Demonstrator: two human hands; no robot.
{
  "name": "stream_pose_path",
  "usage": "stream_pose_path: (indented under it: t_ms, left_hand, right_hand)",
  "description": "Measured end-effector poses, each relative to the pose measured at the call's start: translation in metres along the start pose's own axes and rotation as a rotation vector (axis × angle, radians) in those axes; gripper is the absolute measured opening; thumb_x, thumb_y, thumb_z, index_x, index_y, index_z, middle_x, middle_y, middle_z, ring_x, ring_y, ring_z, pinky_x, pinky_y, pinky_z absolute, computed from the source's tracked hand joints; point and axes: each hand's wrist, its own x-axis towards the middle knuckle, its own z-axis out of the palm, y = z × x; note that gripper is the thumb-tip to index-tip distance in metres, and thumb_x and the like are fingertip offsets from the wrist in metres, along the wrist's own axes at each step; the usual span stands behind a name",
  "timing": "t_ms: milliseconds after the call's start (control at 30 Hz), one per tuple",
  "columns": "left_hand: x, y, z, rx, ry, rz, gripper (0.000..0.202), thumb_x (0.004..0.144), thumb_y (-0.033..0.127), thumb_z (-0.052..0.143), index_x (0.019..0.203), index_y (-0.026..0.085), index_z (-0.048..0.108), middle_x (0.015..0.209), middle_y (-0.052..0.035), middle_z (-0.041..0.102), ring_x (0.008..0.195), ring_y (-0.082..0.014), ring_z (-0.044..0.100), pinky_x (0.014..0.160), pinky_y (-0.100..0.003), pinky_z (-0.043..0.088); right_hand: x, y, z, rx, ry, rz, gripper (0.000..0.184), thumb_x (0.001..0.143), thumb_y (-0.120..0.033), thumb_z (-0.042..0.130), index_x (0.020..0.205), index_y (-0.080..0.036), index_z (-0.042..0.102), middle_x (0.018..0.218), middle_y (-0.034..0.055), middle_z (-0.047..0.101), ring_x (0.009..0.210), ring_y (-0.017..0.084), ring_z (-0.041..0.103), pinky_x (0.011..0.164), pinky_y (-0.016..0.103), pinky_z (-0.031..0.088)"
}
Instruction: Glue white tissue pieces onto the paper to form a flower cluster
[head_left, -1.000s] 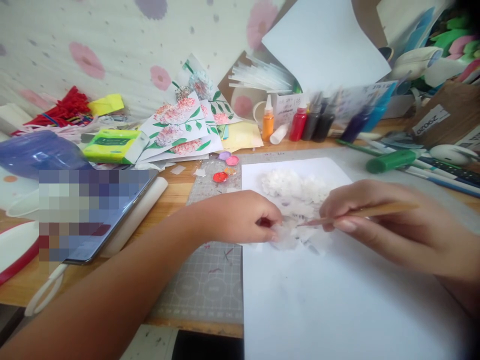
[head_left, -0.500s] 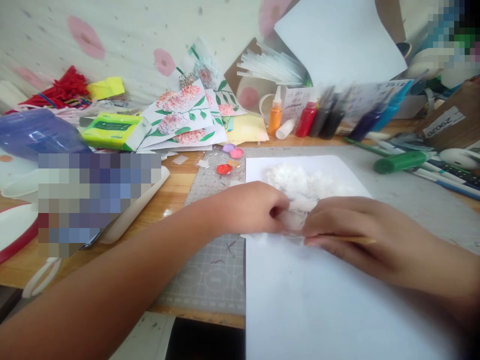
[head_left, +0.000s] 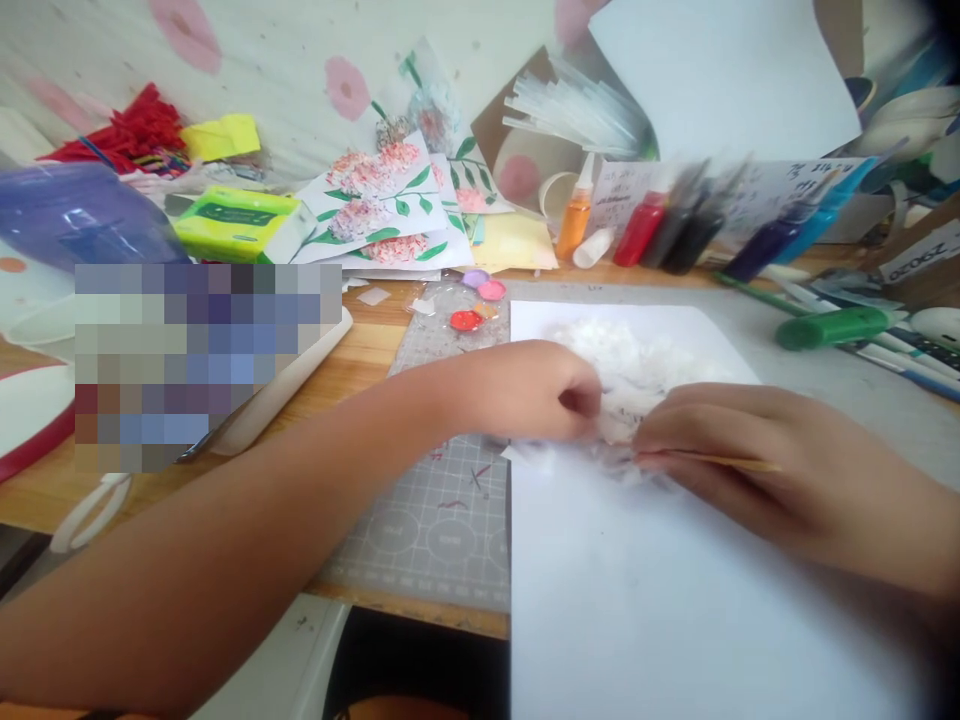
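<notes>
My left hand [head_left: 551, 395] is curled closed over a thin, white, tissue-like sheet [head_left: 619, 460], blurred by motion, its fingertips hidden. Close to its right, my right hand [head_left: 727, 460] pinches a thin wooden stick [head_left: 739, 463]. The stick's front end is hidden by the fingers near the sheet. Both hands are just above a large white paper [head_left: 600, 600]. Behind them on this paper lies a heap of fluffy white crumpled pieces [head_left: 630, 350], partly covered by the hands.
A grey cutting mat [head_left: 427, 500] lies under the paper. Small round paint dabs [head_left: 466, 320] sit behind my left hand. Paint bottles [head_left: 574, 220], flower pictures [head_left: 375, 200] and a yellow-green tissue pack [head_left: 236, 222] line the back. A green bottle [head_left: 832, 327] lies at right.
The whole view has shifted, so things appear further right and slightly higher. The white sheet spreads out a little more below the hands. Both hands keep their holds.
</notes>
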Motion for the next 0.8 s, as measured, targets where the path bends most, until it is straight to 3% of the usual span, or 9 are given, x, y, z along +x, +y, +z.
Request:
stream_pose_path:
  t_ms: [433, 800]
  left_hand:
    - [0.0001, -0.0003, 0.0033, -0.016, 0.021, 0.006, 0.017, 0.069, 0.032, 0.052, 0.080, 0.021, 0.059, 0.076, 0.0018, 0.061, 0.063, -0.0116, 0.054, 0.051, -0.023, 0.037]
    - [0.0005, -0.0019, 0.0018, -0.003, 0.026, -0.004, 0.018, 0.070, 0.031, 0.052, 0.082, 0.020, 0.060, 0.079, 0.0020, 0.062, 0.064, -0.0109, 0.053, 0.054, -0.022, 0.036]
  right_hand:
    - [0.0014, -0.0001, -0.0017, 0.007, 0.055, -0.012, 0.013, 0.086, -0.024, 0.039, 0.081, -0.021, 0.051, 0.069, -0.0010, 0.062, 0.060, 0.009, 0.056, 0.051, 0.020, 0.042]
    - [0.0021, -0.0002, 0.0003, 0.044, 0.010, 0.047, 0.012, 0.083, -0.021, 0.042, 0.080, -0.020, 0.053, 0.067, 0.0003, 0.062, 0.058, 0.011, 0.058, 0.048, 0.022, 0.042]
